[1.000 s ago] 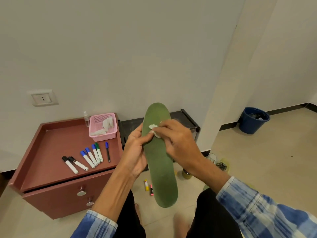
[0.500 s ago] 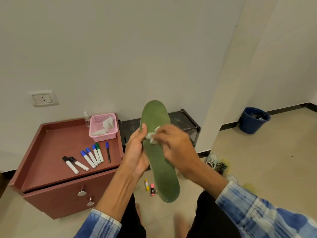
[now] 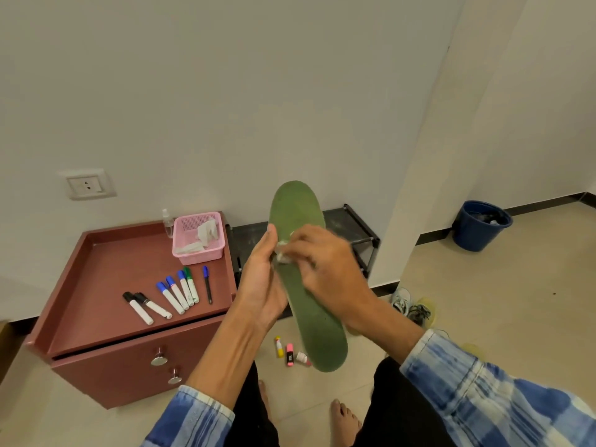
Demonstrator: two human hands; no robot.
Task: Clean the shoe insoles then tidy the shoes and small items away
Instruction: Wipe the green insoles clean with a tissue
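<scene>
Green insole [image 3: 308,304] upright in the left hand [image 3: 263,285], gripped along its edge; right hand [image 3: 325,269] pinches a small white wipe [image 3: 283,257] against its middle. Wiping under way. Shoes [image 3: 409,306], possibly a pair, lie right of that hand; highlighters [image 3: 285,351] on the floor below the hands and markers [image 3: 167,296] to the left are not tidied.

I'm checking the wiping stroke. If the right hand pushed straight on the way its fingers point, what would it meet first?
The right hand presses a white wipe on the green insole, fingers pointing left. Going straight on, it would probably meet the left hand gripping the insole's left edge; depth is unclear.
</scene>
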